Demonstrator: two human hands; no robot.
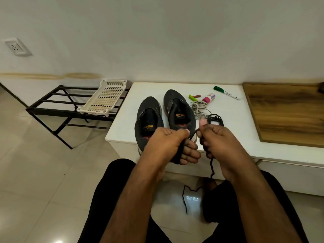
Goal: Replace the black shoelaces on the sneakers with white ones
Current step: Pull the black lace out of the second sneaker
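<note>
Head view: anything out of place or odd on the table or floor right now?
Mostly tidy. One oddity: the black shoelace held in both hands trails off the table edge, its loose end dangling toward the floor. Both sneakers sit upright.

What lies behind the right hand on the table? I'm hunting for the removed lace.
A coiled black lace lies just behind the right hand, white laces beyond; the hand covers the coil's near edge.

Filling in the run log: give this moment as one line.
left hand: grips black shoelace | right hand: pinches same lace | sneakers: unlaced, on table | white laces: untouched
</note>
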